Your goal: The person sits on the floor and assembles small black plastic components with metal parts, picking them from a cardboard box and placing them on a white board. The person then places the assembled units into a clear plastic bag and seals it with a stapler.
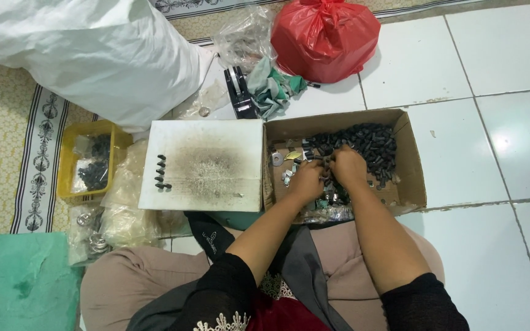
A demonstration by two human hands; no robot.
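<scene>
Both hands reach into a shallow cardboard box (pixel 413 165) on the tiled floor. My left hand (pixel 307 181) and my right hand (pixel 346 167) are close together, fingers curled around a small dark part between them. A heap of small black cylindrical parts (pixel 363 144) fills the box's far side, just beyond my right hand. Small metal pieces (pixel 280 160) lie at the box's left end and near edge. What exactly each hand pinches is too small to tell.
A white board (pixel 207 165) with a dark smudge and a short row of black parts (pixel 161 171) lies left of the box. A yellow tub (pixel 87 160), clear bags, a red bag (pixel 323 37), a large white sack (pixel 87 55) and a green cloth surround it.
</scene>
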